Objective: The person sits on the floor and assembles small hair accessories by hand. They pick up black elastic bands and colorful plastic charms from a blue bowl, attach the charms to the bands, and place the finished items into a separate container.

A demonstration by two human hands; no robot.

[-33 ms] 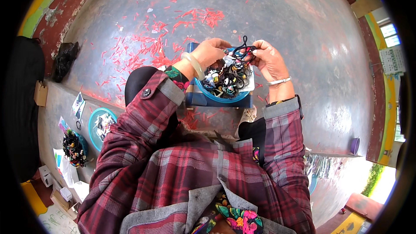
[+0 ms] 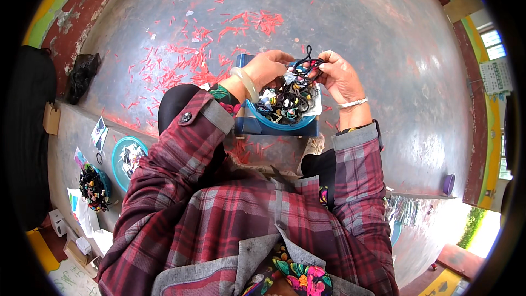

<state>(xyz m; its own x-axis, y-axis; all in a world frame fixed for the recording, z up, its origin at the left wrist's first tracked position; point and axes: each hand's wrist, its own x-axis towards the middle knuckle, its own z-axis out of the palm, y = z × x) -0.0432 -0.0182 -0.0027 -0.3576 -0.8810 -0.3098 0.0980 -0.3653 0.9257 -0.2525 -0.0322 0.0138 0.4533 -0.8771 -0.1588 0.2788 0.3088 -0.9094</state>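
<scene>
Fingers of the right hand (image 2: 339,78) pinch black cords (image 2: 308,66); below those fingers, a blue basin (image 2: 282,127); left hand (image 2: 266,68), grip unclear.

Bright daylight, strongest at lower right, where the opening (image 2: 489,234) burned out to white; window (image 2: 492,45) at upper right also washed pale. Floor (image 2: 372,22) carried glossy glare on its right side. Dark drape (image 2: 35,137) at far left lost nearly all detail. Black cords (image 2: 313,66) read fairly crisp, without motion blur. Fisheye bent the walls (image 2: 475,131); corners fell black.
</scene>
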